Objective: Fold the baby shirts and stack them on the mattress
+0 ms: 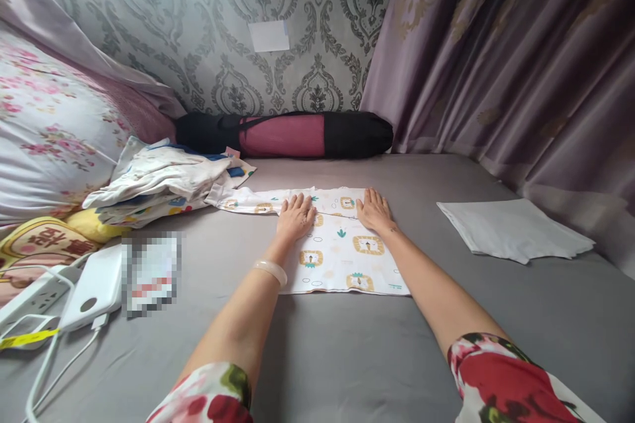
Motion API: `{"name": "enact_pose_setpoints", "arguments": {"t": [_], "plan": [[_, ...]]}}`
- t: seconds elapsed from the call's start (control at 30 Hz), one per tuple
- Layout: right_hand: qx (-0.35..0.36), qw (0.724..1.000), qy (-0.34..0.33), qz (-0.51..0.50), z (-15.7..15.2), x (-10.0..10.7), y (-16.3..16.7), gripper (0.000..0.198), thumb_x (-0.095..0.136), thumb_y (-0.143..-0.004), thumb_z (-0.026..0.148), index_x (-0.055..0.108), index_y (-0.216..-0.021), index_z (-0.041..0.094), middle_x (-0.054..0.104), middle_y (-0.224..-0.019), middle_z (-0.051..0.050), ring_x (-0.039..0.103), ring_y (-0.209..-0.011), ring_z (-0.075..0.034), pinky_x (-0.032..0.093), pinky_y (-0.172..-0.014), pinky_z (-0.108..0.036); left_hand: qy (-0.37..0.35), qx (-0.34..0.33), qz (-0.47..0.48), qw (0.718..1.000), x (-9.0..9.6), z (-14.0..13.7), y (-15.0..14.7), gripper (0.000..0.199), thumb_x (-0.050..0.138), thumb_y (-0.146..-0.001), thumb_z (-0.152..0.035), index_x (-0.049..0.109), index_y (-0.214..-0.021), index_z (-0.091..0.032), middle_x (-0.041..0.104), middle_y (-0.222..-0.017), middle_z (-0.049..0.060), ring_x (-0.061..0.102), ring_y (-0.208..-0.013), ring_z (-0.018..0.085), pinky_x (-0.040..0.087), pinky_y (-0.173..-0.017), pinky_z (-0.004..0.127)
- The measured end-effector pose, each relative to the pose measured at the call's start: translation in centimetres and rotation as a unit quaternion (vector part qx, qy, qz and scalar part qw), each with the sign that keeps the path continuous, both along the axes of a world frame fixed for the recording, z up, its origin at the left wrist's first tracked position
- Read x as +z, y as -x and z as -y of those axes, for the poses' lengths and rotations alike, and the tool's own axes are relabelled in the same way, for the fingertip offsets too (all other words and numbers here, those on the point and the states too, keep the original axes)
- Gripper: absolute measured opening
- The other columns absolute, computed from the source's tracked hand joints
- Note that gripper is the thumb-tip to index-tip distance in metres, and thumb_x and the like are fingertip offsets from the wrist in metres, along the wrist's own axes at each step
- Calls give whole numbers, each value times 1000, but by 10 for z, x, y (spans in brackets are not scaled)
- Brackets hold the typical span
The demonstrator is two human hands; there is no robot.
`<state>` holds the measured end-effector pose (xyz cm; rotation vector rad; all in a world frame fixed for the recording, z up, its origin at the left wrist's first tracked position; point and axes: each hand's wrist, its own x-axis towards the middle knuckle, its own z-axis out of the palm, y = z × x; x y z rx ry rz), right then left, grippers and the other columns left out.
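A white children's top (342, 258) printed with yellow lion faces and green leaves lies on the grey bed sheet. One long sleeve stretches out to the left, and the right side looks folded in. My left hand (296, 217) lies flat on the upper left part of the top, where the sleeve meets the body, fingers apart. Flat on the upper right edge rests my right hand (374, 213), its fingers stretched forward. Neither hand grips the cloth. A pale bangle (270, 272) circles my left wrist.
Crumpled clothes (163, 175) lie left, touching the sleeve's end. A white power bank (93, 287), power strip (37, 301) and cables sit at lower left. Folded light-grey cloth (516, 228) lies right. A black and maroon rolled bag (282, 135) rests against the wall.
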<state>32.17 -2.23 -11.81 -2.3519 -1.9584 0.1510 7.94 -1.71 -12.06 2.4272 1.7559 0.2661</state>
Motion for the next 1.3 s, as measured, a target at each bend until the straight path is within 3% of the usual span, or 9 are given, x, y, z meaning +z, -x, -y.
{"name": "enact_pose_setpoints", "arguments": {"t": [0.33, 0.5, 0.63, 0.73, 0.9, 1.0, 1.17, 1.3], "plan": [[45, 999, -16, 24, 19, 7, 3, 66, 16, -100, 41, 19, -153, 3, 11, -162, -13, 6, -149, -23, 3, -120, -46, -5, -6, 32, 999, -3, -1, 1, 59, 16, -100, -47, 37, -148, -21, 28, -159, 10, 21, -148, 27, 12, -119, 52], [42, 999, 5, -8, 27, 1, 5, 66, 13, -100, 45, 21, -154, 6, 12, -162, -12, 8, -148, -21, 8, -120, -43, 15, -19, 25, 999, -4, -4, 2, 56, 22, -99, -48, 35, -149, -24, 28, -159, 9, 21, -147, 27, 13, -118, 54], [52, 999, -9, -11, 32, 3, 5, 63, 14, -101, 41, 22, -153, 7, 14, -161, -11, 9, -148, -21, 8, -120, -42, -53, -5, 19, 998, -5, -2, 0, 56, 21, -100, -46, 39, -147, -23, 32, -157, 10, 23, -147, 26, 15, -119, 49], [81, 997, -12, -5, 53, 9, 8, 63, 18, -100, 40, 21, -154, 6, 13, -161, -11, 8, -149, -22, 4, -120, -43, -89, -25, -15, 996, -5, 13, 2, 57, 26, -99, -45, 40, -146, -15, 30, -157, 16, 21, -147, 29, 14, -119, 49], [128, 991, 15, -28, 104, 10, 15, 65, 19, -100, 43, 21, -154, 8, 8, -162, -10, 4, -149, -22, 5, -121, -43, -34, -134, -45, 989, -1, 65, 21, 61, 30, -98, -50, 32, -150, -18, 26, -159, 14, 17, -148, 29, 16, -118, 52], [140, 990, 12, -31, 120, 5, 15, 67, 14, -100, 48, 22, -154, 10, 11, -162, -10, 6, -149, -21, 5, -121, -44, -4, -166, -41, 985, 4, 91, 34, 61, 26, -99, -52, 29, -151, -20, 24, -160, 13, 17, -149, 25, 15, -119, 49], [142, 990, 1, -11, 120, -2, 13, 66, 15, -100, 47, 24, -154, 9, 15, -161, -10, 10, -149, -22, 6, -121, -44, 12, -154, -45, 987, 5, 100, 41, 61, 23, -100, -51, 31, -151, -19, 24, -160, 11, 19, -148, 23, 13, -120, 46], [145, 989, 18, 4, 114, 14, 14, 61, 24, -100, 43, 34, -149, 9, 28, -157, -14, 23, -145, -26, 15, -118, -46, -2, -150, -34, 988, 3, 97, 40, 59, 27, -99, -51, 33, -150, -21, 27, -159, 11, 21, -148, 25, 15, -120, 46]]}}
